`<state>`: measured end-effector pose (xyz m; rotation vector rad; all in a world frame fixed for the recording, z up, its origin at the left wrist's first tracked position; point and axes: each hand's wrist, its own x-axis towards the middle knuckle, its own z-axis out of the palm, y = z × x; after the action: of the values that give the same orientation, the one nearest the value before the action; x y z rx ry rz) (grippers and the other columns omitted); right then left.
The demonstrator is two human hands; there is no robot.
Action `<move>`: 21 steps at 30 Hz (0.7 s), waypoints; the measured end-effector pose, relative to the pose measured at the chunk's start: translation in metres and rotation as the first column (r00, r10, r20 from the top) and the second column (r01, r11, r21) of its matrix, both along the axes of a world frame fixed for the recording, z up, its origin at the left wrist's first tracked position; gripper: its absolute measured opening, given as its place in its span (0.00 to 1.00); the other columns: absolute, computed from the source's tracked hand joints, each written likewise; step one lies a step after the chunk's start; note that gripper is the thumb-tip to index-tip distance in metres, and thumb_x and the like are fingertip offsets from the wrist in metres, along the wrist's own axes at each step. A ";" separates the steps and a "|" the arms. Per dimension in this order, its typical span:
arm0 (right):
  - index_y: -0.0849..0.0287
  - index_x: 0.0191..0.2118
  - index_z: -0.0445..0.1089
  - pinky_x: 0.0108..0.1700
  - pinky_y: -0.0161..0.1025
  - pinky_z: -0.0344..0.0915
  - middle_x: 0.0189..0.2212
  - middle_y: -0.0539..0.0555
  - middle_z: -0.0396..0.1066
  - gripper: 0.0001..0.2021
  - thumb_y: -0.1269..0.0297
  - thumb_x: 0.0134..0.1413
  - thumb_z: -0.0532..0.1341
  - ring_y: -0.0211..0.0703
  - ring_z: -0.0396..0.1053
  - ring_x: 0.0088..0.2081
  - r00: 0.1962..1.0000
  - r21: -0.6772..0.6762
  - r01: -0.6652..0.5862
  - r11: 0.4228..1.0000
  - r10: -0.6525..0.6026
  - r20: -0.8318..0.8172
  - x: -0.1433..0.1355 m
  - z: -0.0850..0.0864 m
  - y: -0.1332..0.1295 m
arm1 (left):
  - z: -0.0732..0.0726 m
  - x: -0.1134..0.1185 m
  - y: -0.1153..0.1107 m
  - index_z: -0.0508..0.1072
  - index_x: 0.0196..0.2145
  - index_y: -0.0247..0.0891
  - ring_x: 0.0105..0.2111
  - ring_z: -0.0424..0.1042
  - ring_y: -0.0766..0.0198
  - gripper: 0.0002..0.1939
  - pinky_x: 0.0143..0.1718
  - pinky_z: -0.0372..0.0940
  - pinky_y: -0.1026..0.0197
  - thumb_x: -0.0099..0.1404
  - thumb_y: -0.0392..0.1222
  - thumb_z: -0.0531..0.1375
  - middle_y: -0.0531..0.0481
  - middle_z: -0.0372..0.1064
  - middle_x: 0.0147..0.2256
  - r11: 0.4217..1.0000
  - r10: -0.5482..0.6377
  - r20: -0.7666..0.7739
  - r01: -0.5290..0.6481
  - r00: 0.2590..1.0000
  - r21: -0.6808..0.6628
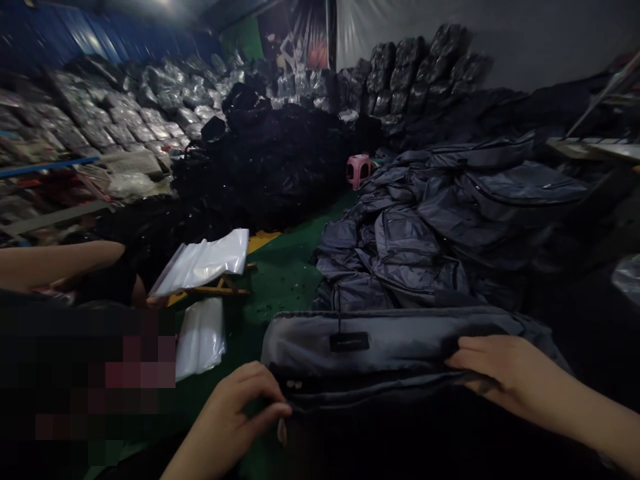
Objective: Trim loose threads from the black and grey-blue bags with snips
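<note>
Thumb and fingertips of the left hand (243, 410) pinch the near left edge of a dark grey bag (415, 340) in front of the person, while the right hand (505, 373) grips the cloth along its long opening. Smooth fabric with rounded corners spans between them, bearing a black rectangular label (349, 342). Across from me, slack, wrinkled bags (410, 247) heap up; glossy, limp plastic (203, 337) shows against green floor (295, 267).
</note>
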<state>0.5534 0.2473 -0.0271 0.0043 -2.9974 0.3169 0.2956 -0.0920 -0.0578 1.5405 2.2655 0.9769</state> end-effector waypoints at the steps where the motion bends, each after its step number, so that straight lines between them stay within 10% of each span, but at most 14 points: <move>1: 0.54 0.40 0.70 0.32 0.35 0.61 0.31 0.53 0.70 0.08 0.68 0.55 0.56 0.40 0.70 0.30 0.999 0.000 -0.019 1.000 0.019 0.049 0.000 0.000 -0.001 | 0.002 -0.001 0.001 0.73 0.31 0.43 0.31 0.70 0.68 0.04 0.34 0.64 0.67 0.59 0.44 0.62 0.54 0.70 0.30 1.000 0.015 0.007 -0.015 1.000 -0.026; 6: 0.55 0.39 0.69 0.31 0.37 0.56 0.29 0.52 0.67 0.08 0.71 0.53 0.56 0.42 0.67 0.29 0.983 0.025 -0.053 0.998 0.048 0.177 0.002 0.002 -0.007 | 0.025 -0.017 0.041 0.74 0.37 0.42 0.41 0.70 0.60 0.11 0.45 0.64 0.59 0.59 0.49 0.60 0.49 0.73 0.38 0.986 0.141 -0.178 -0.120 0.974 0.119; 13: 0.57 0.34 0.69 0.30 0.36 0.55 0.27 0.50 0.67 0.03 0.67 0.55 0.58 0.39 0.66 0.28 0.976 -0.072 -0.027 0.997 0.042 0.213 0.011 0.015 -0.015 | 0.063 -0.026 0.120 0.57 0.60 0.46 0.51 0.67 0.54 0.33 0.52 0.60 0.53 0.59 0.56 0.57 0.46 0.68 0.52 0.929 -0.168 0.123 0.198 0.978 -0.314; 21: 0.58 0.44 0.70 0.38 0.34 0.62 0.37 0.53 0.72 0.12 0.61 0.53 0.62 0.39 0.69 0.38 0.988 -0.482 0.038 0.875 -0.105 -0.113 -0.055 0.068 0.004 | 0.075 0.010 0.142 0.68 0.52 0.42 0.53 0.65 0.59 0.21 0.56 0.57 0.56 0.61 0.38 0.58 0.48 0.67 0.53 0.903 -0.406 0.474 0.423 0.782 0.075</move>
<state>0.4983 0.2511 0.0410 -0.1273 -2.6926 0.9975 0.3054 0.0500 0.0173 1.4834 1.5084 1.0344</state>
